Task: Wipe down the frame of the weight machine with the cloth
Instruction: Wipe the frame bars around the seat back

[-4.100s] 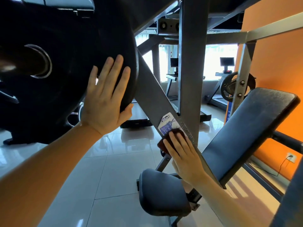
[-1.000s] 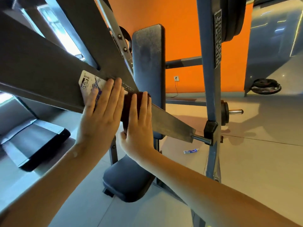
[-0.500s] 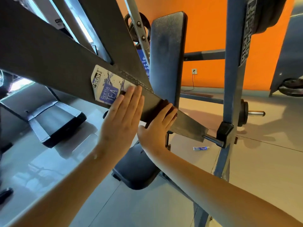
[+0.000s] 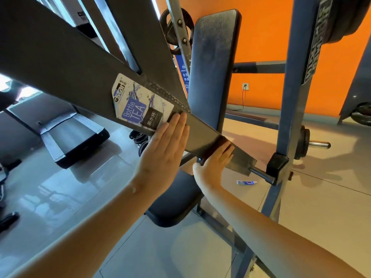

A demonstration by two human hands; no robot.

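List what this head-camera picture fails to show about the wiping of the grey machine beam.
1. Dark brown cloth: head view, mostly hidden under the right hand; its shape cannot be told.
2. Grey metal frame beam: its far face is turned away, and its upper end is cut off by the left edge.
3. Black weight plates: cut off by the top edge.
4. Small blue-and-white tube on the floor: too small to read.

Air lies open under the sloping beam [image 4: 60, 63]; black block [image 4: 278, 167] and upright post [image 4: 295, 93] bar its lower end.

Grey frame [image 4: 60, 63], dark brown cloth [image 4: 215, 146], orange wall [image 4: 267, 37].
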